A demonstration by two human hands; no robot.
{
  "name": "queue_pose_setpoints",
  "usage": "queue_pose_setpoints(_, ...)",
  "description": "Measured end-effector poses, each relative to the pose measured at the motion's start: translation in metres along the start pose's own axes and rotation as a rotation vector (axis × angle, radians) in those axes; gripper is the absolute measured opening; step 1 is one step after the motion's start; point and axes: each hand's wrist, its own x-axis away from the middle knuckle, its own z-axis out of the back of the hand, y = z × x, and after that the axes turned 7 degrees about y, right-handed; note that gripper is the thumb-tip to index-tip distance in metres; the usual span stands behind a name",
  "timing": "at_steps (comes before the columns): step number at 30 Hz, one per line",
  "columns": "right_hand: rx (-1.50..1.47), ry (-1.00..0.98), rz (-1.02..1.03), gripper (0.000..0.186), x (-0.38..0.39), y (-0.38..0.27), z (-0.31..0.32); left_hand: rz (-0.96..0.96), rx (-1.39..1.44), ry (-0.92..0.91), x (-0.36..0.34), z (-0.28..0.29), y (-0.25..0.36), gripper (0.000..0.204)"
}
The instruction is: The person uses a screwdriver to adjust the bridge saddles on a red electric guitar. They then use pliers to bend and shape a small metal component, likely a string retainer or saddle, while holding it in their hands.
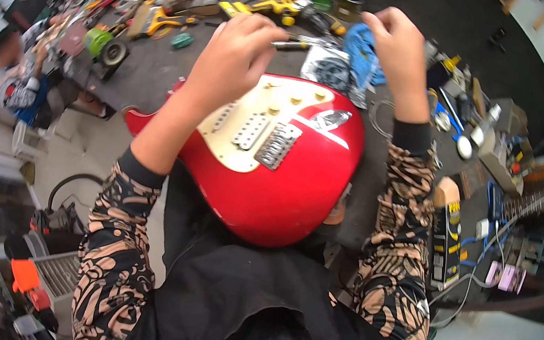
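A red electric guitar body with a cream pickguard and a metal bridge lies face up at my lap. My left hand is raised over its upper left part, fingers curled, near a thin black-handled tool. My right hand is raised beyond the guitar's upper right, pinched beside a blue cloth. What either hand holds, if anything, is too small to make out. A printed packet lies between them.
The workbench carries several tools, jars and a green bench grinder. Another person works at the far left. At the right are bottles, cables, a long black-and-yellow box and another guitar's neck. A hose loops at the left.
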Motion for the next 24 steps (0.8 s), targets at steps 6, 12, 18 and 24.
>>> queue_pose_setpoints(6, 0.040, -0.069, -0.018, 0.045, 0.002, -0.017, 0.010, 0.458, -0.047, 0.286, 0.130, 0.101, -0.022, 0.014)
queue_pose_setpoints(12, -0.170, -0.092, -0.026, 0.032, 0.013, -0.061, 0.017, 0.776, -0.085, 0.366, 0.212, 0.150, -0.044, 0.018)
queue_pose_setpoints(18, -0.108, -0.130, -0.078, 0.032, 0.065, -0.065, 0.058, 0.774, -0.005, 0.336, 0.214, 0.151, -0.062, 0.016)
queue_pose_setpoints(24, 0.124, -0.093, -0.287, 0.037, 0.191, -0.025, 0.121, 1.028, 0.419, 0.316, 0.203, 0.152, -0.118, 0.015)
